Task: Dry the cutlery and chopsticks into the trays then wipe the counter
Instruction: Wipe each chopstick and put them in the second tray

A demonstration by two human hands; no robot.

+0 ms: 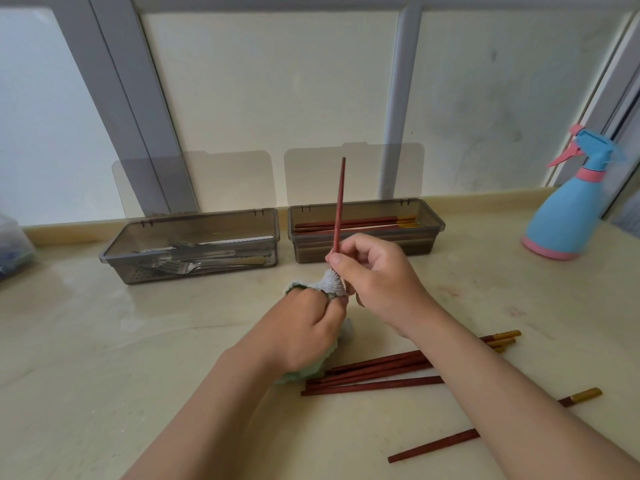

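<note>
— What do the fingers [349, 251] hold?
— The right hand [377, 271] pinches one chopstick [339, 206] upright. The left hand [308, 327] grips the cloth [332, 284] around its lower end.
— And the counter [104, 341]?
— Loose chopsticks [377, 370] lie toward its front. The chopstick tray [408, 249] and the cutlery tray [138, 275] stand at its back edge, and a spray bottle [568, 220] near the right edge.

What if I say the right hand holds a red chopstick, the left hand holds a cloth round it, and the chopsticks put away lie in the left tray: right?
Nearly. The head view shows the chopsticks put away in the right tray; the left tray holds forks. The right hand holds a red chopstick, the left hand a cloth round it.
</note>
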